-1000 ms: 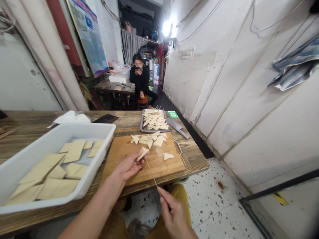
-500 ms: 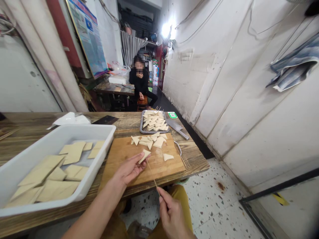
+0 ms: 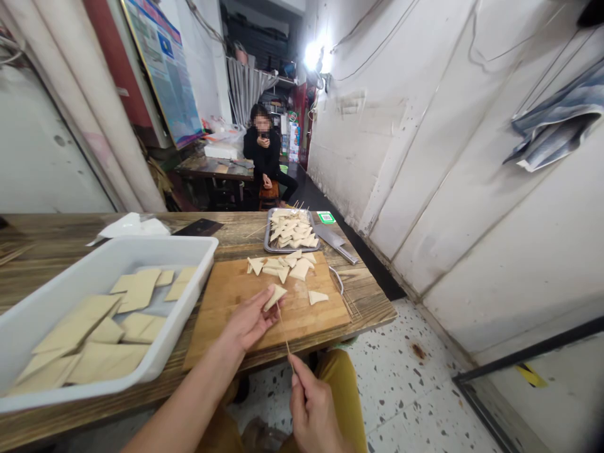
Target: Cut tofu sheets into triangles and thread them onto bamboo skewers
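Skewer [image 3: 283, 333]: had swung toward 9 o'clock, tip just below the tofu triangle [image 3: 275, 297].
Left hand [image 3: 250, 322]: gripped that triangle above the wooden cutting board [image 3: 325, 321].
Right hand [image 3: 312, 412]: closed on the skewer's low end, steadying it.

Your left hand [image 3: 248, 322] pinches a pale triangular tofu piece [image 3: 275, 297], tilted, while your right hand [image 3: 311, 409] holds a thin bamboo skewer [image 3: 284, 336], its tip just below the piece.
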Tool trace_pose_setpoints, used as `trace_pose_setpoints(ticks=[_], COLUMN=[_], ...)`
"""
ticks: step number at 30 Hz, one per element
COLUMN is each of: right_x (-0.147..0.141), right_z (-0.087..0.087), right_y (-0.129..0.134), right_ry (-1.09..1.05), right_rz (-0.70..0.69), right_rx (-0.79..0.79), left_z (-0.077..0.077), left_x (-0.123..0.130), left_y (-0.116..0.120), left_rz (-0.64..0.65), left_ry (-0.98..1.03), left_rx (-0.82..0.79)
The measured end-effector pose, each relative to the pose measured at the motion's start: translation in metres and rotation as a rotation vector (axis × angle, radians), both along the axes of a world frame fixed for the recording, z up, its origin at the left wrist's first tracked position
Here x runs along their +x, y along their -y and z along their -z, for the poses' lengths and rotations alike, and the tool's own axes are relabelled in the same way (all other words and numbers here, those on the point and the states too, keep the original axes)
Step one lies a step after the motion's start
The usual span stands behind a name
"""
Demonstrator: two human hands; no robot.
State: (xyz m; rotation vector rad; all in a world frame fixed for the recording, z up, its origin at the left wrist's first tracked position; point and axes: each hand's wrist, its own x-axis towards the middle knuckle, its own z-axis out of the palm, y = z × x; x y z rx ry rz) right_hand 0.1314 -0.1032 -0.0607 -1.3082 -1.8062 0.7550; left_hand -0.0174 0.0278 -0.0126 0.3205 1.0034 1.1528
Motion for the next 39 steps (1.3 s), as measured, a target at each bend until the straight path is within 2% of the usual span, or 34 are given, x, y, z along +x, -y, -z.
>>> trace_pose_setpoints(ticks=[8, 16, 25, 29, 34, 36, 37, 39], right_x=[-0.007, -0.011, -0.011, -0.011, -0.004, 0.002, 0.005, 0.012], right_z=[0.002, 0.007, 0.013, 0.012, 0.004, 0.002, 0.002, 0.003], right_y=[0.0, -0.002, -0.009, -0.018, -0.033, -0.039, -0.041, -0.043], right_ry=[0.03, 0.011, 0.054, 0.053, 0.049, 0.05, 0.045, 0.03], right_rz=[0.001, 0.05, 0.082, 0.126, 0.197, 0.226, 0.239, 0.266], right_rx=[0.101, 0.196, 0.245, 0.265, 0.28, 0.272, 0.264, 0.249], left_z=[-0.001, -0.009, -0.009, -0.007, 0.003, 0.008, 0.011, 0.014], left_x=[0.001, 0.011, 0.019, 0.027, 0.042, 0.043, 0.042, 0.036], left_y=[-0.001, 0.004, 0.005, 0.01, 0.019, 0.014, 0.009, -0.005], left_rz=[-0.067, -0.062, -0.055, -0.01, 0.084, 0.107, 0.087, 0.001], left_ry=[0.031, 0.029, 0.015, -0.019, -0.054, -0.156, -0.275, -0.654], left_rx=[-0.05, -0.069, -0.077, -0.051, -0.026, 0.044, 0.114, 0.308])
